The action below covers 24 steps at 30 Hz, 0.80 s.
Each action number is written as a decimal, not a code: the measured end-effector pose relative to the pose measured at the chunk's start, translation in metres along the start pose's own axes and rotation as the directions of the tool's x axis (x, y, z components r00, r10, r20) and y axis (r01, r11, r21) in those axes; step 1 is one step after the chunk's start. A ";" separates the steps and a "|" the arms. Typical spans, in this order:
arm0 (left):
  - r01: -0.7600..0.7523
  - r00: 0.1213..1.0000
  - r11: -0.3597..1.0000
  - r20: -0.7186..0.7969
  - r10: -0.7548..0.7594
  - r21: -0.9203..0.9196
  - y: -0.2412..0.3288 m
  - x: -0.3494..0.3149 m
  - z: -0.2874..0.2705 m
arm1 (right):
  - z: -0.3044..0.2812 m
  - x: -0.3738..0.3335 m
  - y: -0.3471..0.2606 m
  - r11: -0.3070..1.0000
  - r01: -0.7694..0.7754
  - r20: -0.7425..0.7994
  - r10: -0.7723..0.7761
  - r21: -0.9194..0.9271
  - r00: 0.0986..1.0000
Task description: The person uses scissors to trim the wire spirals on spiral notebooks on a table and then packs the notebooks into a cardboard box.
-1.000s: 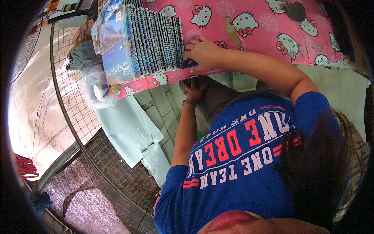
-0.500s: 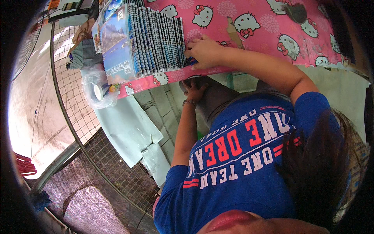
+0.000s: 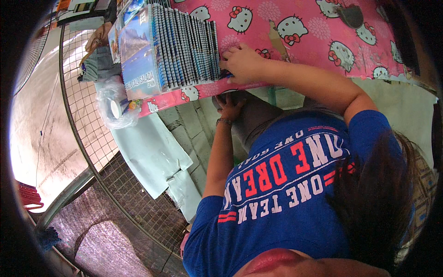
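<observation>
A row of spiral-bound notebooks [image 3: 184, 51] is packed on edge at the table's near left, a blue sea-and-cliff cover facing left. Just right of the row, my right hand [image 3: 247, 63] rests on the table near its edge. Its fingers curl down over a small dark-blue thing, mostly covered by them and too small to name. My left hand [image 3: 229, 110] lies below the table edge on my thigh [image 3: 256, 113], fingers spread and holding nothing.
The table has a pink cat-print cover [image 3: 314, 46] with a dark oval patch [image 3: 351, 16]. A clear plastic bag [image 3: 109, 108] hangs at the left corner. White sheets [image 3: 147, 152] hang below, beside a wire mesh screen [image 3: 92, 101].
My right hand has shifted very slightly, its fingers still curled beside the notebooks. My left hand and the notebook row stay where they were.
</observation>
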<state>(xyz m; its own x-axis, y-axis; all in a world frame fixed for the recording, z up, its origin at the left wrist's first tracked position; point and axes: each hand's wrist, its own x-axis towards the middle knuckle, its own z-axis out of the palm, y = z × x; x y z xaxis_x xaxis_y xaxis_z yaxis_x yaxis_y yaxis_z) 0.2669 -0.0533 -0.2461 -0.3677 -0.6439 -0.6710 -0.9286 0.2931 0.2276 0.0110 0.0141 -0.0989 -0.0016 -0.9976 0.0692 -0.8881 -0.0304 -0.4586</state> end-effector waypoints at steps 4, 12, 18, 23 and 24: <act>-0.044 0.998 0.993 -0.031 0.048 0.111 -0.032 0.013 0.020 | 0.003 0.003 -0.006 0.994 0.091 -0.034 -0.093 -0.060 0.995; -0.242 0.970 0.733 -0.164 0.178 -0.636 -0.012 0.005 0.006 | 0.004 0.008 0.002 0.993 0.099 0.079 -0.093 -0.064 0.992; 0.041 0.977 -0.194 -0.001 0.214 -0.980 0.040 -0.038 -0.034 | 0.006 0.012 0.002 0.984 0.128 0.024 -0.125 -0.127 0.992; 0.322 0.920 -0.412 0.180 0.347 -0.852 0.032 -0.046 -0.054 | 0.023 0.020 0.005 0.981 0.175 0.058 -0.170 -0.090 0.984; 0.295 0.922 -0.413 0.144 0.359 -0.862 0.034 -0.050 -0.058 | 0.023 0.021 0.005 0.979 0.180 0.039 -0.177 -0.097 0.983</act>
<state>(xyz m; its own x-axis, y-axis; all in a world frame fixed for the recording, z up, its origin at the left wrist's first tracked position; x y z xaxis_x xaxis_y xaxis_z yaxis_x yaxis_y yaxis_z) 0.2514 -0.0521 -0.1638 -0.6650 -0.3873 -0.6386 0.2315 -0.9198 0.3167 0.0177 -0.0084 -0.1203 0.1733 -0.9782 0.1147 -0.9144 -0.2030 -0.3502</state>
